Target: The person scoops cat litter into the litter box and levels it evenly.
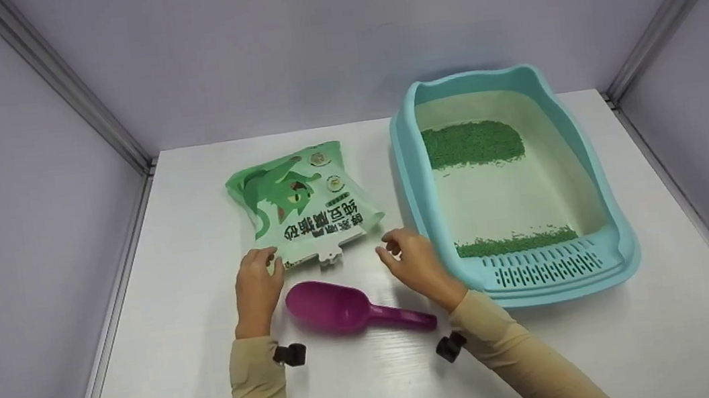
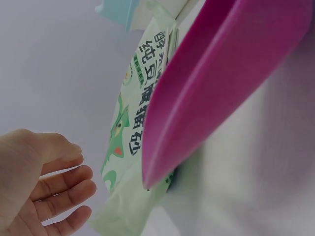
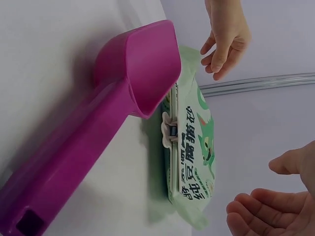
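Observation:
A green bag of cat litter with a cat picture lies on the table, its folded near edge held by a white clip. By the bag's near left corner hovers my left hand, fingers loosely bent and holding nothing. My right hand, also holding nothing, is between the bag and a blue litter box, its fingers relaxed. Between my forearms lies a magenta scoop, its handle pointing right. In the right wrist view the clip grips the bag's fold, and the scoop looms in front.
Inside the litter box are two patches of green litter, one at the far end and a thin strip by the slotted near ledge. Pale walls enclose the white table at the back and sides.

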The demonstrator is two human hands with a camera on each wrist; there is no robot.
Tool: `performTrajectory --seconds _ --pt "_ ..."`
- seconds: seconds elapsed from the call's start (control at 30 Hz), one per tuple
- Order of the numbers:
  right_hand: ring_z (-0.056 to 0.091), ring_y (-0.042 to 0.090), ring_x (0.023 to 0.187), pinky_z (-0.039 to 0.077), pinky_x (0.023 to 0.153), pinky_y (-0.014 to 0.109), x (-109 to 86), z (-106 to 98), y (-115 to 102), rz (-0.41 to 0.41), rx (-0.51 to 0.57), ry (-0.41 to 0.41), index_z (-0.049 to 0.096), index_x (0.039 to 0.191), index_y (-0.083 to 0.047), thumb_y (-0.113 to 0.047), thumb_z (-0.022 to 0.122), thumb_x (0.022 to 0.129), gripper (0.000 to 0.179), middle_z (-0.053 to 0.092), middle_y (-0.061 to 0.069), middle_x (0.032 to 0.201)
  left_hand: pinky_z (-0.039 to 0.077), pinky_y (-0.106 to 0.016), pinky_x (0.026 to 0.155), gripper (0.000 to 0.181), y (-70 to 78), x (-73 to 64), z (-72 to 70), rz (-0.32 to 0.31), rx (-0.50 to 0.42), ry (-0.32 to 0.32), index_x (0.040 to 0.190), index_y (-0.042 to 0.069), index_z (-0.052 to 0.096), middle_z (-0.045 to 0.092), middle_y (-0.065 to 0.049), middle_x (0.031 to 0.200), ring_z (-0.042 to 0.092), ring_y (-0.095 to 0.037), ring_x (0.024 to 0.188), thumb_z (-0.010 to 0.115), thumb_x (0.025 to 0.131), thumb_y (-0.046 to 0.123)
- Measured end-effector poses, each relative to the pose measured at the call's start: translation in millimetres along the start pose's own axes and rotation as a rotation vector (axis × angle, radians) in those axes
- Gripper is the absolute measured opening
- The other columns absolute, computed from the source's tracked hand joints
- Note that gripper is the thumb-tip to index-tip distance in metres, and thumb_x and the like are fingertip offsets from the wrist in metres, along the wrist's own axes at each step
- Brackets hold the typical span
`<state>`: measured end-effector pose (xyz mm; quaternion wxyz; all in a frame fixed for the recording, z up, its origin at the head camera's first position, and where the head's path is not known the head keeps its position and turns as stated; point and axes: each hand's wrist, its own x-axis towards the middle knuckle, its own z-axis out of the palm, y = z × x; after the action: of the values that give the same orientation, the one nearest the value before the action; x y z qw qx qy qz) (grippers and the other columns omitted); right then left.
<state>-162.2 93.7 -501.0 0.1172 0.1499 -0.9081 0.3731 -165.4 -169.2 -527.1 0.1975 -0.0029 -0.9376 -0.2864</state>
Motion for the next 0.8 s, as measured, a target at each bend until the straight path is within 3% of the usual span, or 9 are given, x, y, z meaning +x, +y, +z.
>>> performTrajectory --seconds 0.17,0.5,0.8 --pt "0.065 0.025 0.070 0.055 0.067 0.038 -0.9 10.6 4.4 0.014 0.019 -0.029 0.066 0.091 0.005 -0.008 0.067 0.086 0.014 0.067 0.015 0.075 0.056 -0.043 0.077 0.019 -5.5 -2.4 0.7 -0.036 0.008 -0.005 0.103 -0.005 0.069 0.066 -0.019 0.094 0.064 -0.032 0.090 0.064 0.088 0.004" --pt "0.066 0.027 0.071 0.056 0.067 0.037 -2.9 32.5 16.7 0.036 0.052 -0.093 0.067 0.091 0.007 -0.007 0.065 0.086 0.015 0.069 0.017 0.077 0.055 -0.043 0.078 0.019 -15.8 -5.5 1.3 -0.082 0.018 0.080 0.103 -0.006 0.065 0.062 -0.020 0.093 0.059 -0.033 0.091 0.063 0.086 0.000" --pt "0.064 0.024 0.068 0.055 0.064 0.033 -4.0 46.6 21.7 0.026 0.038 -0.079 0.068 0.088 0.005 -0.006 0.065 0.086 0.012 0.068 0.015 0.074 0.051 -0.045 0.079 0.018 -27.6 -7.5 -0.2 -0.139 0.009 0.122 0.102 -0.006 0.062 0.057 -0.021 0.092 0.055 -0.034 0.092 0.062 0.085 -0.002"
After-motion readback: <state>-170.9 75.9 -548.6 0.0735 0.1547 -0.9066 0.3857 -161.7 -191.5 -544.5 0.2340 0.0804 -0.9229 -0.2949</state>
